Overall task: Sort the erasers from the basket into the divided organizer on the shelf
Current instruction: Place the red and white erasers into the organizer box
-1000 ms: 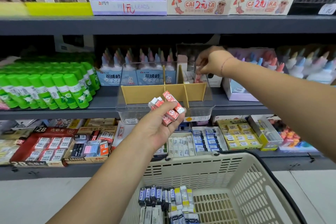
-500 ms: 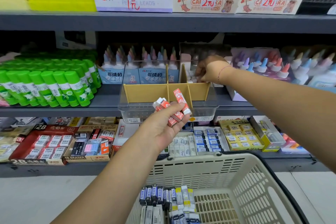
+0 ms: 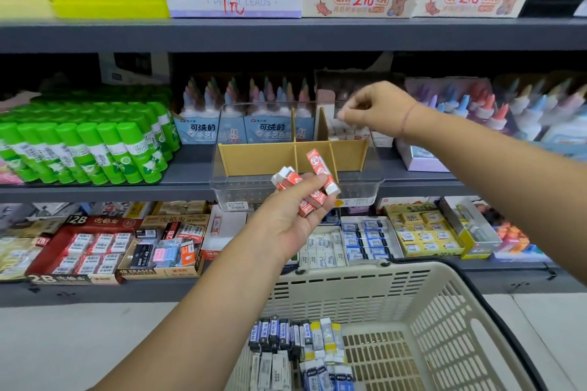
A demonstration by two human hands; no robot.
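Observation:
My left hand (image 3: 286, 216) grips several red-and-white erasers (image 3: 317, 176) in front of the clear divided organizer (image 3: 254, 182) with tan cardboard dividers on the middle shelf. My right hand (image 3: 374, 108) hovers above the organizer's rear right compartment, fingers loosely curled with nothing visible in them. Red-and-white erasers (image 3: 344, 133) stand in that compartment. The beige basket (image 3: 444, 311) below holds blue, yellow and white erasers (image 3: 295, 336).
Green glue sticks (image 3: 95, 149) crowd the shelf left of the organizer. Glue bottles (image 3: 524, 117) stand behind and to its right. Eraser boxes (image 3: 95, 244) fill the lower shelf. Pencil lead boxes (image 3: 235, 0) line the upper shelf.
My right hand has risen out of the rear right compartment and now hovers above it. My left hand with the erasers stays in about the same place.

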